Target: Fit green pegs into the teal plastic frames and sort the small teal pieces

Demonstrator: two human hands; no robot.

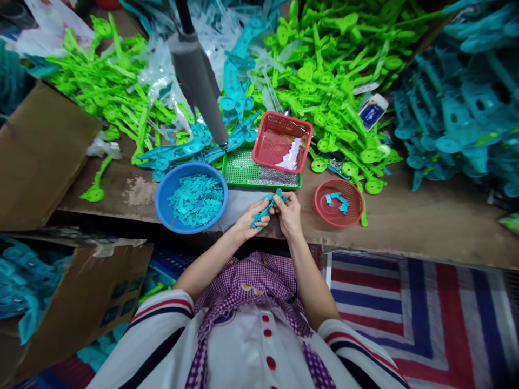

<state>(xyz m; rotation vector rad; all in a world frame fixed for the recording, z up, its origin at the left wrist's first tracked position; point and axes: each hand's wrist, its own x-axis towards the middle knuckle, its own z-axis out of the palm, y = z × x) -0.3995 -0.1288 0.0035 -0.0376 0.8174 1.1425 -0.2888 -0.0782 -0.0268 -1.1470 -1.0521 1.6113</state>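
Note:
My left hand (pixel 248 220) is closed around a small bunch of teal plastic pieces (pixel 259 216) at the bench's front edge. Beside it, my right hand (pixel 288 212) pinches one teal piece (pixel 278 193) from the same kind, its fingertips touching the left hand's. Left of my hands stands a blue bowl (pixel 159 202) heaped with similar teal pieces. To the right, a red round basket (pixel 338 219) holds several more. Just beyond my hands lies a green tray (pixel 239 174) with small shiny metal parts, and a red square basket (pixel 270 139) with white bits rests on its back.
A grey powered screwdriver (pixel 198 86) hangs over the bench (pixel 425 216). Bright green plastic parts (pixel 324 97) pile up behind, with teal parts (pixel 454 119) stacked at right. Cardboard boxes (pixel 40 156) stand at left. A white-and-blue box (pixel 373 112) lies on the green pile.

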